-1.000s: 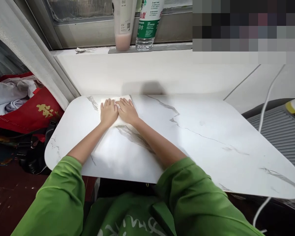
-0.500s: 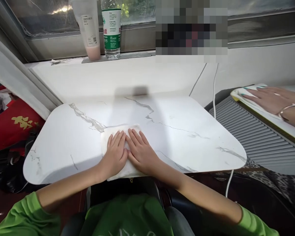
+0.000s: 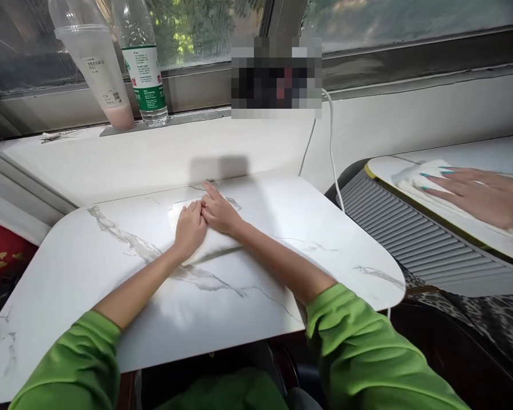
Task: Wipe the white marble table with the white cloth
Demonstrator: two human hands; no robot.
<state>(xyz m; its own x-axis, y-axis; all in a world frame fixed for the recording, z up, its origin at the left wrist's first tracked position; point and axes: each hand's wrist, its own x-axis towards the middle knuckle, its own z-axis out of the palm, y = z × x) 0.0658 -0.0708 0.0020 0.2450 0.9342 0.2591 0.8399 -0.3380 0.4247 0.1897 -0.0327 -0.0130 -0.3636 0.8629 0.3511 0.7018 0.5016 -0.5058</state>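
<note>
A folded white cloth point(image 3: 214, 246) lies on the white marble-patterned table point(image 3: 333, 267), towards its far side. My left hand point(image 3: 190, 229) is on the cloth's left part with its fingers bent down and closed on it. Beside it, touching it, is my right hand point(image 3: 223, 212). One finger of the right hand points forward past the cloth's far edge, and the others curl in against the cloth. Much of the cloth's upper side is hidden under both hands.
A cup with pink drink point(image 3: 105, 85) and a water bottle point(image 3: 145, 85) stand on the window sill. White cables point(image 3: 331, 131) hang behind the table. At right, another person's hand point(image 3: 481, 196) rests on a white cloth point(image 3: 427, 173) on a second table point(image 3: 389, 165).
Both my hands have slid forward with the cloth, towards the wall. Their fingers were stretched flat before and are now bent. The view has shifted, and the other person's hand has moved too.
</note>
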